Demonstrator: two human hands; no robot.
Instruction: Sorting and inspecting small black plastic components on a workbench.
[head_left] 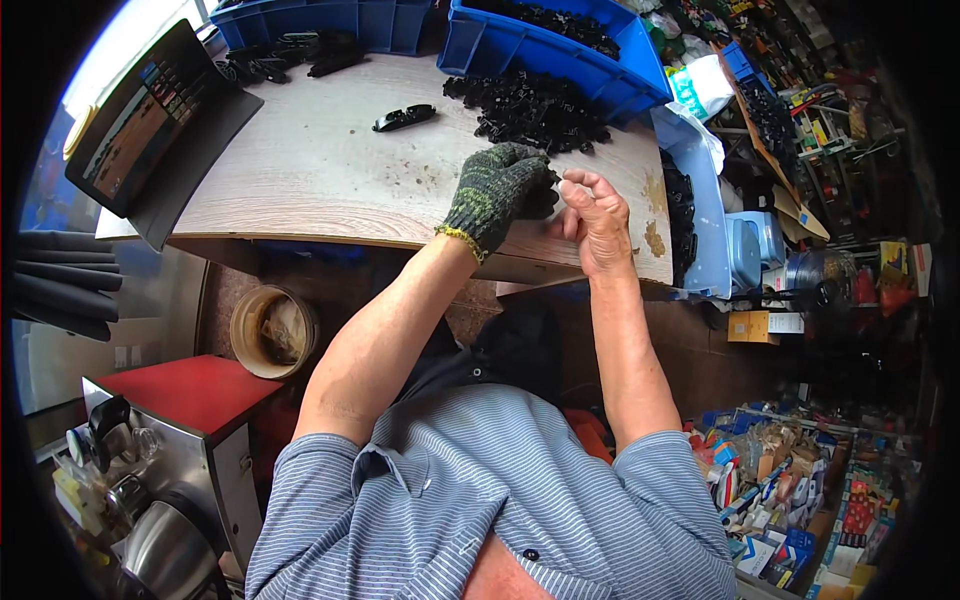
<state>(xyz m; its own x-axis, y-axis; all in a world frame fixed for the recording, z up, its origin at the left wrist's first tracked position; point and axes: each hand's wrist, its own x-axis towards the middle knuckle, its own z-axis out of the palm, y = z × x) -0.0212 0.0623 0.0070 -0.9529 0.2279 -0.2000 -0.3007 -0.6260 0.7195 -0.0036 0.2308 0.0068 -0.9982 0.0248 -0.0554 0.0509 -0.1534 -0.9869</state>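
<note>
Over the table's front edge, my left hand [490,198] wears a dark green knitted glove with a yellow cuff. Its fingers are closed, and whatever they grip is dark and hidden by the glove. Just to the right, my bare right hand [600,222] has its fingers curled in toward the gloved fingertips; anything between them is too small to make out. Beyond both hands lies a heap of small black parts [530,112]. A single long black piece, like a folding clip or handle [404,118], rests apart on the tabletop [330,150].
Blue bins [645,75] holding black parts line the back. A tablet in a dark case [150,130] stands at the left. Lighter blue tubs [745,250] sit right of the table. Below are a round bucket [245,335] and a red-topped cabinet [190,390]. Crowded goods fill the right.
</note>
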